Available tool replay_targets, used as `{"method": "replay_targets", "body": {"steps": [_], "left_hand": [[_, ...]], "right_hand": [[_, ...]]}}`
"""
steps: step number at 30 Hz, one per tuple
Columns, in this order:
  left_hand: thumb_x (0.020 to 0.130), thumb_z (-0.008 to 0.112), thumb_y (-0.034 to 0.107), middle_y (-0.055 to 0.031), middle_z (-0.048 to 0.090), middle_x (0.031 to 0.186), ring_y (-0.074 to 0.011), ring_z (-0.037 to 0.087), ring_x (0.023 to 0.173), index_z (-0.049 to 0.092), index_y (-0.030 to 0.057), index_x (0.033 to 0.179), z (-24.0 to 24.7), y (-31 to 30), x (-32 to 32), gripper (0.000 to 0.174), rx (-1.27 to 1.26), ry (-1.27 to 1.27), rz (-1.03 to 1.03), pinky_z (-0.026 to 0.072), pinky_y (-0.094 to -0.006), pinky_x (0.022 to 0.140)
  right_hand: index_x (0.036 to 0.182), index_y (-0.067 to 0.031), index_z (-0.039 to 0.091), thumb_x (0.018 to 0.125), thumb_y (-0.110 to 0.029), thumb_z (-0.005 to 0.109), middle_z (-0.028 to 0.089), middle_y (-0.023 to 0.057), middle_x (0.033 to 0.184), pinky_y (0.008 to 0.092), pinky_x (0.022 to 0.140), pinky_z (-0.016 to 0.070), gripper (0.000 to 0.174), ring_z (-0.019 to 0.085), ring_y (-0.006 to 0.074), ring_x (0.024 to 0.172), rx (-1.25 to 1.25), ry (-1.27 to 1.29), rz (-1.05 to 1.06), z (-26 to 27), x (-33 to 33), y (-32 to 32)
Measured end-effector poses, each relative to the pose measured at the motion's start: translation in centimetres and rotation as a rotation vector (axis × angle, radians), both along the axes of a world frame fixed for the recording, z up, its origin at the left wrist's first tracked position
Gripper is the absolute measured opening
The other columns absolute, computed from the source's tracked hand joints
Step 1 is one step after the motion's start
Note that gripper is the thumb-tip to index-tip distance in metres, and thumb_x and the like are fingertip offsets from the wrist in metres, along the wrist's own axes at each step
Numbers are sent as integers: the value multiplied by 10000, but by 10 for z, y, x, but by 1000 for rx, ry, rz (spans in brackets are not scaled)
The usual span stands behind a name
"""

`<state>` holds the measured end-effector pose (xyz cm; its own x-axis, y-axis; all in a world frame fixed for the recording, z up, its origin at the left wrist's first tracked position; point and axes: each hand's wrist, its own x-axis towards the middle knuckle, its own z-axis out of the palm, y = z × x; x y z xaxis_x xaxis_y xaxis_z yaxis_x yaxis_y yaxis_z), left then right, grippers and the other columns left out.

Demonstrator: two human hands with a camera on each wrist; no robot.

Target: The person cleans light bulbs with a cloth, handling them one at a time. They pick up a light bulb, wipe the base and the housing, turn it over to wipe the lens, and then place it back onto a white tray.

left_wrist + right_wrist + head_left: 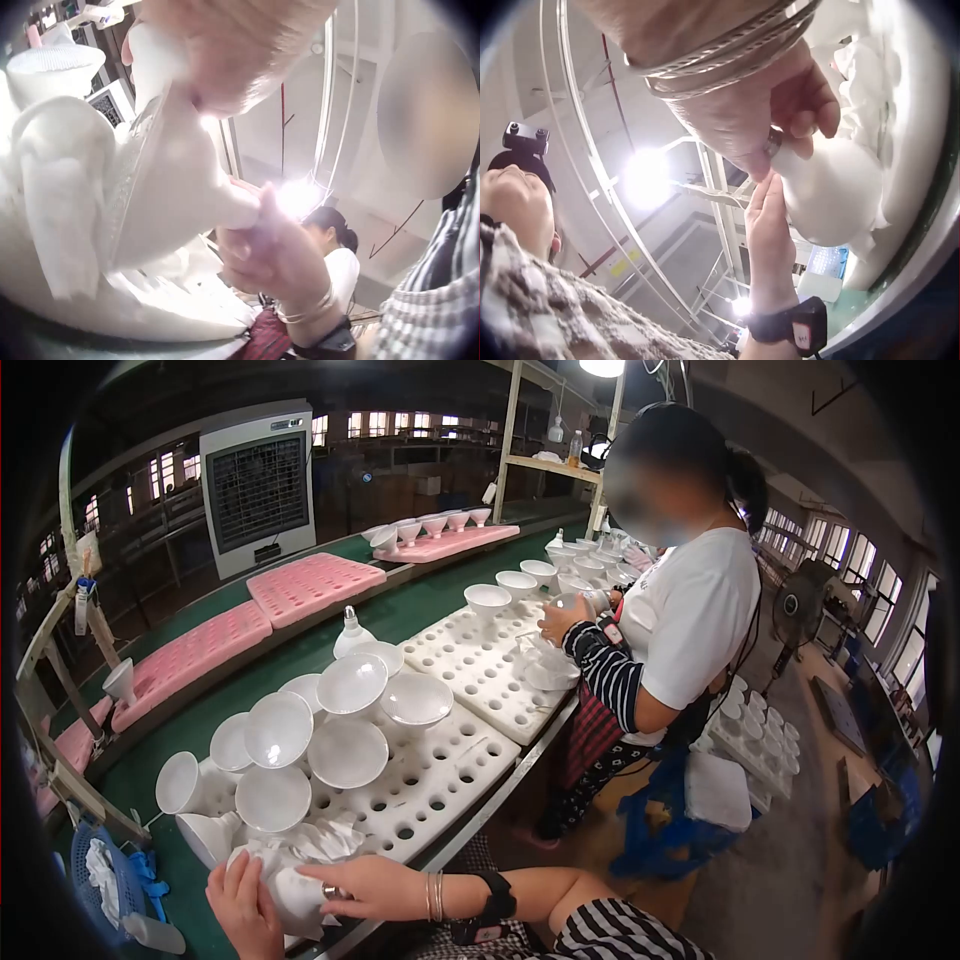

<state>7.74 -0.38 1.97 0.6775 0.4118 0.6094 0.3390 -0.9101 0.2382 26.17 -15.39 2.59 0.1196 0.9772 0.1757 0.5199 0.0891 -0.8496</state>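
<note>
A white funnel-shaped lamp bulb (297,902) with a metal screw cap lies tilted at the near end of the bench. My right hand (375,887) pinches its narrow capped end between thumb and fingers; metal shows there in the right wrist view too. Against the wide end my left hand (243,905) holds the bulb's side, fingers bent along it. Crumpled thin white wrapping (325,840) lies right behind the bulb. Beyond that, several white cone-shaped lamp cups (278,730) cluster on a white foam tray (440,785) with rows of holes.
Another person in a white shirt (690,600) works at a second foam tray (455,660) on the right. Pink foam trays (205,650) line the far side of the green bench (225,600). A blue basket (95,875) stands at the left.
</note>
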Motion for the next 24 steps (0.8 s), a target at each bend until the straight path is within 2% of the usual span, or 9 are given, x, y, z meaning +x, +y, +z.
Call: {"method": "replay_targets", "body": {"steps": [1,6,9,11,14,15,18,20,24], "left_hand": [[863,544,-19,-163,636,1226,-401,536,1134,650,13,1151,-1,6,4,309,-15,-11,-25,400,-469,989],[892,523,11,-172,629,1245,-407,534,1147,644,8,1174,-16,9,3,306,-24,-12,-17,391,-478,1012],[964,493,161,-204,602,1303,-461,502,1207,638,2,1217,-41,-7,-17,332,29,-94,35,351,-547,1054],[976,499,149,-242,584,1324,-460,508,1224,624,-19,1243,-67,-29,-31,340,62,-154,50,357,-555,1062],[815,678,18,-179,639,1233,-450,543,1160,703,30,1098,-80,-52,-55,284,26,-118,67,437,-523,975],[798,677,11,-159,643,1225,-425,550,1164,700,35,1105,-71,-57,-59,308,-52,-91,68,430,-498,982],[827,672,37,-149,630,1261,-405,543,1184,687,33,1146,-73,-56,-74,319,-165,-176,175,421,-481,1005],[844,677,65,-148,598,1318,-405,540,1186,672,33,1180,-51,-51,-58,338,-281,-484,191,421,-482,1011],[774,696,116,-104,592,1332,-370,518,1228,652,73,1220,-3,-44,-15,450,23,-45,16,402,-466,981]], "right_hand": [[1336,-68,547,936,-318,614,680,158,890,425,722,511,477,658,341,799,6,-178,62,4,-1,0],[1310,-79,570,914,-328,641,679,164,865,422,692,520,473,658,343,761,20,-205,-9,-3,1,6],[1239,-86,630,905,-348,660,677,161,815,417,668,528,425,660,338,718,128,-218,-109,-14,2,8],[1242,-65,643,897,-340,684,693,174,854,368,665,537,443,676,297,705,39,-117,-82,-4,6,2],[1221,-26,648,882,-219,709,706,162,912,314,656,525,394,664,213,713,35,4,-145,-2,-4,2],[1200,-18,651,877,-211,709,697,162,863,322,630,519,380,661,231,676,65,9,-168,-1,-6,2],[1171,-16,659,858,-184,724,665,122,764,313,602,493,361,634,226,628,139,-6,-230,-10,-5,6],[1185,-20,654,859,-190,723,662,115,759,315,603,482,374,631,221,637,140,-44,-198,-8,-9,6],[1207,-6,636,851,-188,729,658,117,756,332,607,488,411,626,247,635,53,-173,-189,-1,-20,6]]}}
